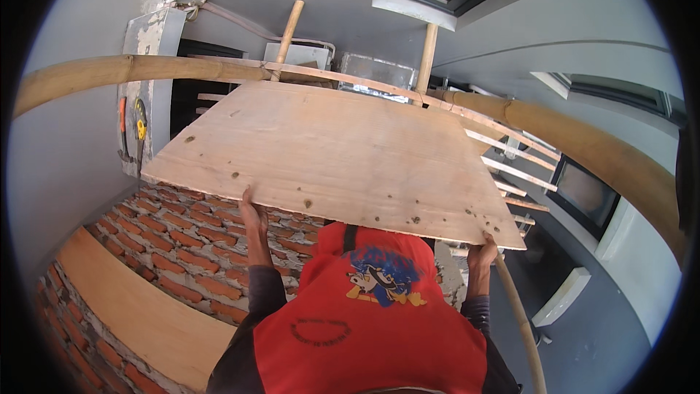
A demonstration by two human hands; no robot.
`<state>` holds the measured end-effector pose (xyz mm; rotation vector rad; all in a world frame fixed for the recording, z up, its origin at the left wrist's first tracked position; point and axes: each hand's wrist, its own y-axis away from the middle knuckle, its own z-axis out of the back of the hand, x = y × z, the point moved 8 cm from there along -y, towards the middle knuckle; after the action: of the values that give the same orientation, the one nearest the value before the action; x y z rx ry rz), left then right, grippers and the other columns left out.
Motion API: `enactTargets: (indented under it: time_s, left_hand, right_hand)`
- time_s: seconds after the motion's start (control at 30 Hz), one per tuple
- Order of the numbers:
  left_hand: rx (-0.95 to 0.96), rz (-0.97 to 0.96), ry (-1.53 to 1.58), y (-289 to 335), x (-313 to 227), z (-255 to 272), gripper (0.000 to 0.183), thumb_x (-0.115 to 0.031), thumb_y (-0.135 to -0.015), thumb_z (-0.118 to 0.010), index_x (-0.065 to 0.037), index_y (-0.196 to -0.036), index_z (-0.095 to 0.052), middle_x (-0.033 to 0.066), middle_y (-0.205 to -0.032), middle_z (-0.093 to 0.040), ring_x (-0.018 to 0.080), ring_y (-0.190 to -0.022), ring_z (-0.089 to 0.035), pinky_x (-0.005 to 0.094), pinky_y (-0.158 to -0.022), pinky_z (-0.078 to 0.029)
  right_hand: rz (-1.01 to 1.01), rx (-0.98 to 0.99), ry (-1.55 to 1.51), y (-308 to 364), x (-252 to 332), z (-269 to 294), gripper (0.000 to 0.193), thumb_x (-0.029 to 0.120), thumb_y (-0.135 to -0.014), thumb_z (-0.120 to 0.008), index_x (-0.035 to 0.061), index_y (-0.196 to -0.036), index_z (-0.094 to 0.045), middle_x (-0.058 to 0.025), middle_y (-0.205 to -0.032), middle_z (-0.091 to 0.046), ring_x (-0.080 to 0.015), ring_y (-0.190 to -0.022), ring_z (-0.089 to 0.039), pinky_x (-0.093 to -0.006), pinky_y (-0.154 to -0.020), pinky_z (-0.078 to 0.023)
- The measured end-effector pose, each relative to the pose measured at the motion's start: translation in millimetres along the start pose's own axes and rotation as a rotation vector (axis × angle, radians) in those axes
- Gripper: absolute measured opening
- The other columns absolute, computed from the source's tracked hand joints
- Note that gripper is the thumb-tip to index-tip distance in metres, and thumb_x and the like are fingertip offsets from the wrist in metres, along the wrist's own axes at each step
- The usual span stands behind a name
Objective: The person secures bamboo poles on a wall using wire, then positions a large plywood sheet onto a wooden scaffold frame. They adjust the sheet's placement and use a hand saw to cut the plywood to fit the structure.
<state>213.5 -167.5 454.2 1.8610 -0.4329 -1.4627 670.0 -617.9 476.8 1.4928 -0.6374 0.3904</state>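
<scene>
Plywood sheet: pale-brown, four-sided flat board [335, 149] with dark knots, across the centre of the frame; its near edge slopes down toward the right.
Left hand: bare left hand [253, 217], left of centre, at the near edge of the sheet; thumb on the upper face, narrow grip on the board.
Right hand: bare right hand [481, 254], right of centre, near the sheet's lower-right corner; thumb at the edge, grip likewise closed on the board.
Fingers below board: mostly hidden by the sheet and the hands; they appear to be curled against the underside.
Garment: red cloth top [379, 321] with a blue-and-yellow printed figure, lower centre, between the dark-sleeved forearms.
Rails: thick tan bamboo pole [80, 79] at upper left; second thick tan bamboo pole [590, 135] at upper right.
Slats: narrow pale wooden strips [518, 168], right of the sheet; contact with the board cannot be told.
Masonry: rough orange brickwork [182, 255], lower left, with a long light-brown wooden panel [138, 295] across it.
Tools: orange-handled hammer [122, 120] and yellow-and-black hand tool [141, 118], side by side at left.
</scene>
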Motion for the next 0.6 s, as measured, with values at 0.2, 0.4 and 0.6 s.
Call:
enactTargets:
  time_s: [0.2, 0.4, 0.6]
  left_hand:
    - [-0.048, -0.068, 0.169, 40, 55, -36, 0.048, -0.028, -0.088, -0.056, 0.001, -0.124, -0.041, 0.008, -0.111, -0.056, 0.0206, -0.094, -0.058, 0.0331, -0.075, -0.05]
    - [0.006, 0.093, -0.03, 47, 97, -26, 0.037, -0.004, -0.083, -0.052, 0.005, -0.119, -0.046, 0.0144, -0.112, -0.054, 0.0258, -0.097, -0.056, 0.0396, -0.081, -0.05]
    - [0.012, -0.109, -0.028, 46, 74, -41, 0.035, 0.007, -0.078, -0.048, 0.005, -0.113, -0.045, 0.0179, -0.104, -0.056, 0.0284, -0.095, -0.057, 0.0415, -0.083, -0.049]
  right_hand:
    - [-0.022, 0.058, -0.001, -3, -4, 2, 0.048, 0.003, -0.078, -0.045, -0.0014, -0.125, -0.038, -0.0155, -0.121, -0.048, -0.0303, -0.114, -0.047, -0.0438, -0.097, -0.039]
    - [-0.087, 0.077, 0.038, -23, -9, 20, 0.051, 0.004, -0.078, -0.047, 0.001, -0.128, -0.037, -0.0138, -0.124, -0.046, -0.0298, -0.114, -0.047, -0.0449, -0.094, -0.04]
    - [-0.037, 0.185, -0.019, -13, -12, 6, 0.05, 0.002, -0.08, -0.045, -0.0026, -0.129, -0.034, -0.0164, -0.127, -0.044, -0.0303, -0.118, -0.044, -0.0454, -0.1, -0.037]
